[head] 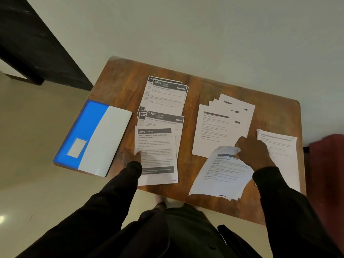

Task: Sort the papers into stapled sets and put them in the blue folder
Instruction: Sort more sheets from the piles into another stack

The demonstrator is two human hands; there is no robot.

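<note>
My left hand (131,155) pinches the 2946 sheet (158,157) just right of the blue folder (87,131). Farther right, my right hand (253,151) grips a curled sheaf (221,175). Wooden table (204,86), pale floor (28,127).

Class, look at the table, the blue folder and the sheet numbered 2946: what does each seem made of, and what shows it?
Table: looks like wood or wood-look laminate, brown grain, low sheen. Blue folder: probably plastic or coated card, smooth, lightly glossy. Sheet 2946: thin matte paper, black print, flat.
</note>
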